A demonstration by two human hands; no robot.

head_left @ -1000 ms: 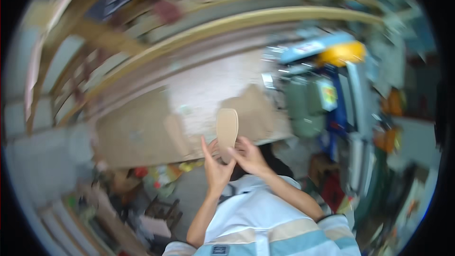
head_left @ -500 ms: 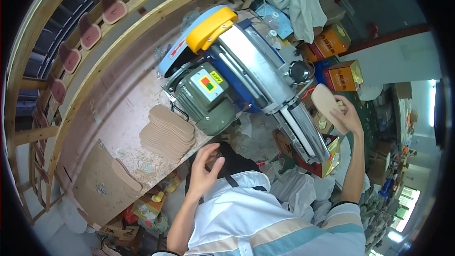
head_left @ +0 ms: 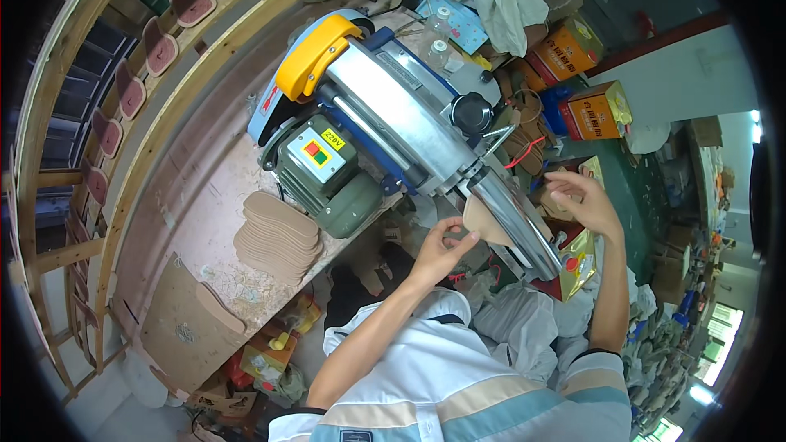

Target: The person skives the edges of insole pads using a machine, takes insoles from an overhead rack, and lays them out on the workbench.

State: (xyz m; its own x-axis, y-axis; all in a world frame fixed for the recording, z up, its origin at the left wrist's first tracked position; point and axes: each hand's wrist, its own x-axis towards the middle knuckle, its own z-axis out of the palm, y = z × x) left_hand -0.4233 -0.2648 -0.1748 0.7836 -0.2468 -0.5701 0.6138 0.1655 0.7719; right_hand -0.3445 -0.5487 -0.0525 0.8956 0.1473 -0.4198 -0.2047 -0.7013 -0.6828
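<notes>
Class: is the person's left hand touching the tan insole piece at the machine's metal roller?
Touching. The head view shows the left hand with fingertips pinching the lower edge of the tan insole piece beside the metal roller.

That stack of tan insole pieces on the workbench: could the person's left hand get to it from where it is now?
Probably yes. The left hand is at the insole piece by the machine's roller. The stack of insole pieces lies to its left on the workbench, with only the green motor standing beside the way.

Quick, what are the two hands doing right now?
Left hand: fingers pinched on the edge of a tan insole piece at the machine's roller.
Right hand: open, holding nothing, beside the roller.
</notes>
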